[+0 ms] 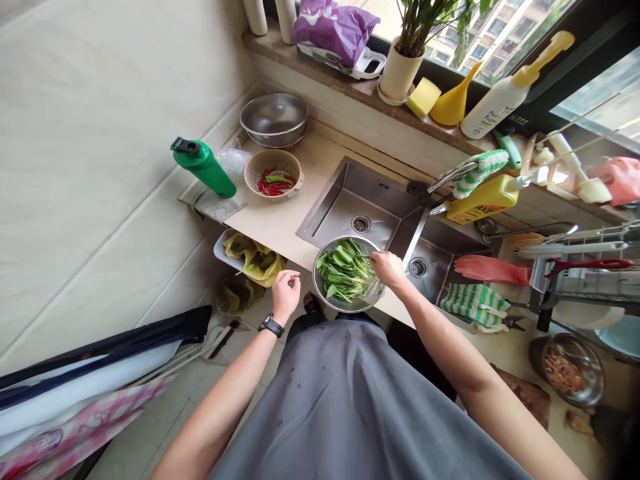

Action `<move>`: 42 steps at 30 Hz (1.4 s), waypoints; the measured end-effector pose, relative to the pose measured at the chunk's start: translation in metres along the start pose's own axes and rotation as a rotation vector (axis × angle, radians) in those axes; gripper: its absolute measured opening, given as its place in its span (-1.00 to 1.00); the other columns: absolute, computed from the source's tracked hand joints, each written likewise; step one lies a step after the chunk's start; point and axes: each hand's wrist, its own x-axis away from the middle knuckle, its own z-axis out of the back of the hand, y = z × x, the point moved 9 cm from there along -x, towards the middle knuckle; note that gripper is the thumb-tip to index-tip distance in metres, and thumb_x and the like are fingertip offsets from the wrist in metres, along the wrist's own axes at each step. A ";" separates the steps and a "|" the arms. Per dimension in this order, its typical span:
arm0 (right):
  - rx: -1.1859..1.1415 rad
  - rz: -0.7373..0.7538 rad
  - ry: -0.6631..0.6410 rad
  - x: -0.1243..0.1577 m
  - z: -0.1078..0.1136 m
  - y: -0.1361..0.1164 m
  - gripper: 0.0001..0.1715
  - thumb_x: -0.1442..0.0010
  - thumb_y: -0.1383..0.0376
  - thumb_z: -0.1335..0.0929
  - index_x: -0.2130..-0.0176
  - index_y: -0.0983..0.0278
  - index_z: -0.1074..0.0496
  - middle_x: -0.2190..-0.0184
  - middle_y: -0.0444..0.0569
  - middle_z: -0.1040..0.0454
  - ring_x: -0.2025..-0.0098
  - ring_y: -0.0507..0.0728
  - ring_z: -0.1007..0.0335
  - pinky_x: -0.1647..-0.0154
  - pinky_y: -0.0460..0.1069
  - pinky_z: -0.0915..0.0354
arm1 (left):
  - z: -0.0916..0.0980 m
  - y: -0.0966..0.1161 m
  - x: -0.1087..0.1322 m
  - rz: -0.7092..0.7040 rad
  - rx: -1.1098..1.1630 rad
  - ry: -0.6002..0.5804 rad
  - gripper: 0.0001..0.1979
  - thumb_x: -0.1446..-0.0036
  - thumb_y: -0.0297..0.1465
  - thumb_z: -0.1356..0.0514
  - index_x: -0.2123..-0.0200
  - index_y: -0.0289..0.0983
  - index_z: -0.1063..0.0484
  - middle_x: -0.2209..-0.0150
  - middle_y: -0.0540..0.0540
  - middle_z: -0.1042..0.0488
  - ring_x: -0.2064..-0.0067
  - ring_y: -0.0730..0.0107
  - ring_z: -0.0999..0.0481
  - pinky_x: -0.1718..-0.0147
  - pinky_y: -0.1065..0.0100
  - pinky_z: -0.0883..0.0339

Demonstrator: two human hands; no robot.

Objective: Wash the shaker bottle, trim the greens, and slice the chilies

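Leafy greens [344, 270] sit in the steel strainer [376, 291]! The right hand [389, 268] pinches there, on leaf or rim unclear; left of the strainer, the left hand [286, 293] curls, grip unclear; beyond-left, a basket [253, 168] holds chillies [273, 189].

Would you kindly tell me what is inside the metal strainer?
Leafy greens lie inside the strainer, with bare mesh at one side; anything beneath the greens is hidden.

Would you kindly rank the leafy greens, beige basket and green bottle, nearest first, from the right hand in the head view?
1. Leafy greens, beside the right hand.
2. Beige basket, left of the sink.
3. Green bottle, farther left, near the wall.
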 end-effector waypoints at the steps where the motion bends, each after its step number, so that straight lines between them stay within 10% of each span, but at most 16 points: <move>1: -0.045 -0.001 0.020 0.002 0.007 0.001 -0.69 -0.40 0.27 -0.25 0.14 0.24 -0.57 0.21 0.06 -0.62 0.17 0.18 -0.55 0.18 -0.04 -0.32 | -0.005 0.007 0.005 -0.007 0.018 -0.005 -0.85 -0.21 -0.45 -0.13 0.26 -0.27 -0.52 0.19 -0.16 -0.52 0.23 0.30 -0.55 0.16 0.20 -0.54; 6: -0.241 0.090 -0.022 0.000 0.016 -0.019 -0.64 -0.36 0.11 -0.34 -0.03 0.22 -0.54 0.07 0.04 -0.62 0.08 0.15 -0.54 0.13 -0.07 -0.35 | -0.025 0.034 0.017 -0.038 0.064 -0.045 -0.86 -0.23 -0.47 -0.13 0.27 -0.27 -0.51 0.19 -0.16 -0.51 0.23 0.31 -0.56 0.17 0.22 -0.55; 14: 0.126 0.009 -0.228 0.028 -0.016 -0.001 -0.72 -0.31 0.40 -0.29 0.11 0.32 -0.59 0.15 0.21 -0.62 0.11 0.25 -0.59 0.14 0.01 -0.38 | -0.035 0.061 0.021 -0.101 0.064 -0.070 -0.85 -0.22 -0.51 -0.13 0.26 -0.25 -0.51 0.18 -0.15 -0.51 0.21 0.32 -0.55 0.18 0.24 -0.55; 22: -0.175 -0.073 -0.040 0.074 0.044 0.032 -0.69 -0.31 0.20 -0.29 0.17 0.18 -0.62 0.25 -0.01 -0.64 0.21 0.14 -0.53 0.34 -0.09 -0.24 | -0.054 0.107 0.030 -0.124 0.150 -0.217 -0.85 -0.29 -0.47 -0.14 0.21 -0.25 -0.52 0.14 -0.14 -0.51 0.26 0.38 -0.56 0.25 0.31 -0.55; 28: -0.303 0.064 0.044 0.086 0.075 -0.004 -0.77 -0.22 0.25 -0.32 0.31 0.22 -0.59 0.35 -0.03 -0.59 0.34 0.08 -0.41 0.41 -0.08 -0.14 | -0.086 0.157 0.035 -0.151 0.302 -0.392 -0.78 -0.32 -0.36 -0.19 0.00 -0.23 -0.51 0.01 -0.19 -0.44 0.25 0.40 -0.57 0.31 0.35 -0.56; 36: -0.988 0.163 -0.103 0.077 0.065 -0.016 -0.64 -0.20 0.10 -0.31 0.39 0.30 -0.53 0.57 -0.19 -0.33 0.54 -0.02 -0.08 0.52 -0.11 -0.02 | -0.086 0.162 0.029 -0.124 0.352 -0.447 -0.77 -0.32 -0.25 -0.21 0.12 -0.27 -0.56 0.09 -0.19 -0.52 0.25 0.35 -0.56 0.34 0.35 -0.52; 42: -0.915 0.184 -0.140 0.077 0.040 -0.020 -0.57 -0.27 0.05 -0.30 0.33 0.30 -0.58 0.56 -0.18 -0.37 0.52 -0.01 -0.17 0.49 -0.10 -0.10 | -0.074 0.159 0.030 0.024 0.487 -0.447 -0.65 -0.34 -0.14 -0.17 0.02 -0.28 -0.50 0.18 -0.17 -0.63 0.16 0.26 -0.63 0.18 0.29 -0.55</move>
